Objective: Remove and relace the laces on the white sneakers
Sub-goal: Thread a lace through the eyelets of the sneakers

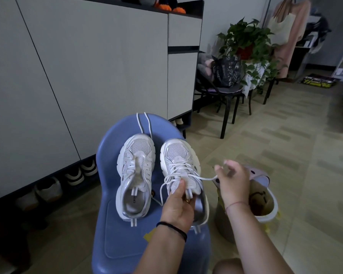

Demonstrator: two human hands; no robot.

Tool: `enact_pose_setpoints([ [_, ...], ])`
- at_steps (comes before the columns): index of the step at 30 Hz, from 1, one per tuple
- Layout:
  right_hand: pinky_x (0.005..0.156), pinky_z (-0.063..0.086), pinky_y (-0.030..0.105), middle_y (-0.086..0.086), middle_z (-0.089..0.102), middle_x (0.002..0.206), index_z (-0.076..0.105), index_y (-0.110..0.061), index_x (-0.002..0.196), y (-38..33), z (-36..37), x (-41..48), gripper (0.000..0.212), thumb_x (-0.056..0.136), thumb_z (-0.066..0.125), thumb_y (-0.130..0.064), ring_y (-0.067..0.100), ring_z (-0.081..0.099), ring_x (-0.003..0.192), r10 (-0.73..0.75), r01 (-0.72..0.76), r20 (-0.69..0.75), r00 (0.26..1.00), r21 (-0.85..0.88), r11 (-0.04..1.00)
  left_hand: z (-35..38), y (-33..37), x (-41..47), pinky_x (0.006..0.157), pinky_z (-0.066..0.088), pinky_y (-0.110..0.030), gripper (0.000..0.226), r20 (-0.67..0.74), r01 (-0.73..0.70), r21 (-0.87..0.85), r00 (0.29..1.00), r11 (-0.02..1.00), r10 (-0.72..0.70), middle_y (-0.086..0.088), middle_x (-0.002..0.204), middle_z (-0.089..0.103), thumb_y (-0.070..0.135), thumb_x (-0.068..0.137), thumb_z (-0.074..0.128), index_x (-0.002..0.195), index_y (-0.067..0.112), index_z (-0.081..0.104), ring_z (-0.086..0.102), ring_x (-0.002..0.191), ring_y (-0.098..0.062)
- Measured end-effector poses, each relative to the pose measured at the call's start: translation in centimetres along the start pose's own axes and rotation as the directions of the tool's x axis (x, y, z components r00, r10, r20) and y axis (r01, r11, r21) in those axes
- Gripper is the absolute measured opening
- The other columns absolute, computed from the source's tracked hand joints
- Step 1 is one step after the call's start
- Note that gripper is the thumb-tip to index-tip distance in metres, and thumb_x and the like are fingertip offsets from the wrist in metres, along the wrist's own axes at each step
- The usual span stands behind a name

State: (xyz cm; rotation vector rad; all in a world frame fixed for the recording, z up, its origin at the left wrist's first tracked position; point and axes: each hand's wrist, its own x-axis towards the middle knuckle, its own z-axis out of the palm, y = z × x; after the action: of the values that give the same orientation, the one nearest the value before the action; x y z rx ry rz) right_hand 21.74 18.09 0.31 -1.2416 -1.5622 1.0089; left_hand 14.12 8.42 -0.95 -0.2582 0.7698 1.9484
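Observation:
Two white sneakers stand side by side on a blue plastic chair (115,230), toes pointing away from me. The left sneaker (135,175) has no lace in it. A loose white lace (145,125) lies draped over the chair's far edge behind it. The right sneaker (183,175) is laced. My left hand (178,206) grips its tongue, thumb pressed on top. My right hand (233,181) pinches one end of this sneaker's lace (203,178) and holds it taut out to the right.
A tall grey cabinet (77,76) fills the left, with shoes tucked under it. A small bin (265,210) with a liner stands right of the chair. Further back are a black chair with a bag (226,70) and a potted plant (246,40).

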Motion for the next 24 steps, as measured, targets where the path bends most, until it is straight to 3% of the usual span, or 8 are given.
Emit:
enact_pose_setpoints([
  [4, 0.079, 0.040, 0.014, -0.010, 0.063, 0.106, 0.066, -0.030, 0.097, -0.5, 1.0, -1.2, 0.019, 0.081, 0.073, -0.025, 0.004, 0.057, 0.099, -0.124, 0.150, 0.347, 0.929, -0.047, 0.988, 0.0, 0.1, -0.3, 0.064, 0.059, -0.027, 0.017, 0.019, 0.007, 0.001, 1.000, 1.000, -0.007, -0.011, 0.075, 0.074, 0.013, 0.097, 0.053, 0.095, 0.002, 0.065, 0.071, 0.065, -0.018],
  [6, 0.078, 0.042, 0.012, -0.010, 0.065, 0.103, 0.069, -0.034, 0.092, -0.4, 1.3, -1.5, 0.018, 0.080, 0.073, -0.021, 0.003, 0.059, 0.096, -0.139, 0.196, 0.432, 0.891, -0.091, 0.976, 0.0, 0.3, -0.5, 0.066, 0.059, -0.029, 0.019, 0.031, 0.011, -0.015, 0.999, 1.000, -0.010, -0.013, 0.076, 0.073, 0.014, 0.098, 0.052, 0.096, 0.001, 0.065, 0.072, 0.064, -0.019],
  [10, 0.076, 0.046, 0.018, -0.010, 0.065, 0.093, 0.070, -0.037, 0.087, -0.8, 1.6, -1.8, 0.019, 0.082, 0.071, -0.019, 0.005, 0.060, 0.089, -0.211, 0.316, 0.414, 0.886, -0.204, 0.926, 0.0, 0.4, -0.8, 0.052, 0.058, -0.026, 0.020, 0.018, 0.007, -0.036, 1.000, 0.999, -0.006, -0.014, 0.071, 0.073, 0.012, 0.099, 0.049, 0.094, 0.000, 0.063, 0.071, 0.058, -0.018],
  [17, 0.077, 0.048, 0.030, -0.008, 0.055, 0.098, 0.066, -0.028, 0.081, -1.7, 2.3, -2.2, 0.009, 0.088, 0.065, -0.021, 0.010, 0.055, 0.083, -0.298, 0.457, 0.445, 0.845, -0.311, 0.833, 0.0, 0.3, -0.9, 0.051, 0.058, -0.028, 0.020, 0.008, -0.003, -0.054, 1.000, 0.999, 0.004, -0.018, 0.076, 0.073, 0.011, 0.098, 0.050, 0.106, -0.004, 0.061, 0.072, 0.062, -0.021],
  [21, 0.075, 0.036, 0.020, -0.003, 0.055, 0.104, 0.062, -0.017, 0.096, -1.1, 2.3, -2.0, 0.008, 0.095, 0.054, -0.020, 0.012, 0.053, 0.092, -0.236, 0.349, 0.414, 0.879, -0.223, 0.910, 0.1, 0.3, -1.6, 0.048, 0.056, -0.026, 0.020, 0.033, 0.011, -0.055, 0.999, 0.998, -0.009, -0.016, 0.075, 0.073, 0.011, 0.098, 0.050, 0.103, -0.004, 0.062, 0.072, 0.060, -0.020],
  [24, 0.078, 0.038, 0.026, 0.006, 0.061, 0.104, 0.061, -0.010, 0.105, -0.5, 1.5, -0.9, 0.018, 0.098, 0.047, -0.017, 0.019, 0.054, 0.094, -0.119, 0.173, 0.269, 0.956, -0.187, 0.967, 0.0, 0.3, -1.4, 0.053, 0.057, -0.025, 0.017, 0.010, -0.002, -0.035, 1.000, 0.999, 0.003, -0.010, 0.070, 0.073, 0.011, 0.098, 0.051, 0.095, 0.000, 0.063, 0.071, 0.060, -0.017],
])
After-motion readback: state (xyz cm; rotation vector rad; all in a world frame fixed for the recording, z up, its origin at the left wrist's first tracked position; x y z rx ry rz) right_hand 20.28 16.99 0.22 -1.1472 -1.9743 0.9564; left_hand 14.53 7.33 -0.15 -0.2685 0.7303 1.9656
